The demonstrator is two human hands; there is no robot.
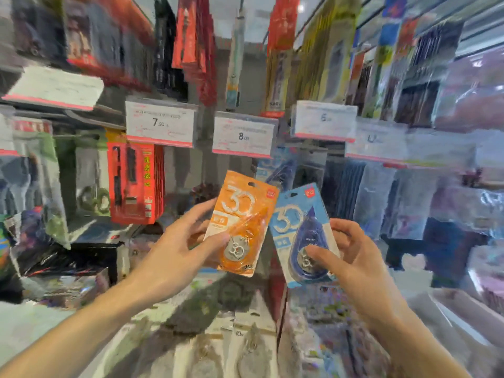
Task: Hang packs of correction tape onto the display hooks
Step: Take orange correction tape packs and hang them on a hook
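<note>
Nothing hung yet: left hand [182,241] pinching orange pack [241,222], right hand [351,255] gripping blue pack [302,236] at its four o'clock; both left to hook.

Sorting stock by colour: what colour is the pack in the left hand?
Orange correction tape pack, held by the left hand; head view.

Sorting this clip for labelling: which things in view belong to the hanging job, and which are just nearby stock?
Job:
orange correction tape pack, held in left hand
blue correction tape pack, held in right hand

Nearby:
red hanging packs
price tag 7.90
price tag 8
</note>
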